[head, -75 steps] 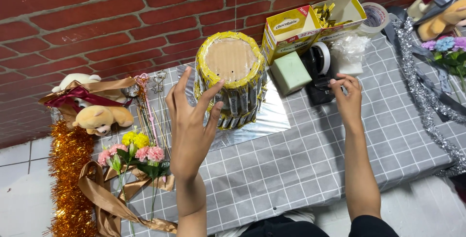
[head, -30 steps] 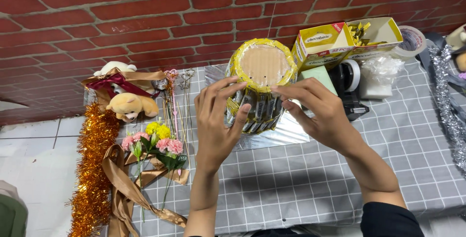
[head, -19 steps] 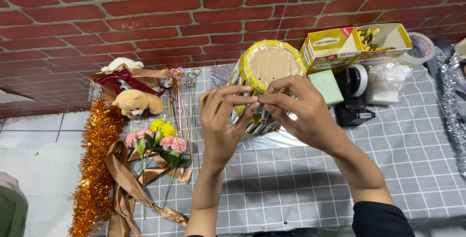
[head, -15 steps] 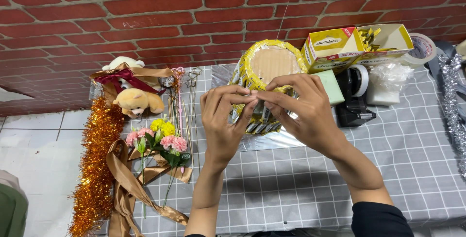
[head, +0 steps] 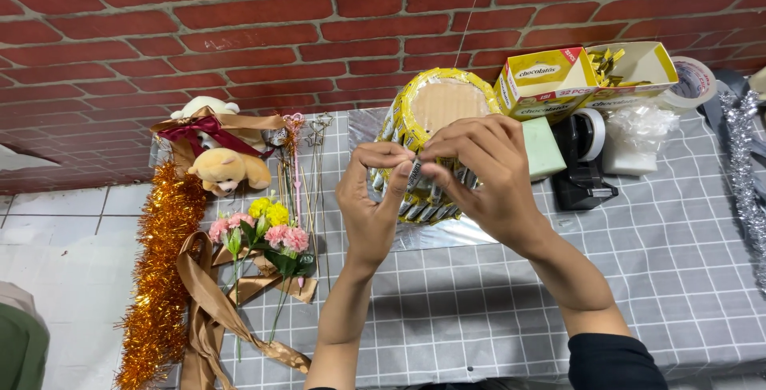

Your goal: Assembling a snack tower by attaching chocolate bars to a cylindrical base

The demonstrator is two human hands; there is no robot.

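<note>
Both hands meet at the yellow drum (head: 447,106): left hand (head: 369,206) and right hand (head: 483,174) pinched together on a wrapped stick (head: 414,174).

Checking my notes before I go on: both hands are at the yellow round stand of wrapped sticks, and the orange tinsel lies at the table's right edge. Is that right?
Not quite. The head view shows the orange tinsel at the table's left edge; the tinsel at the right edge is silver. The rest holds: the left hand and right hand are both at the yellow round stand.
</note>
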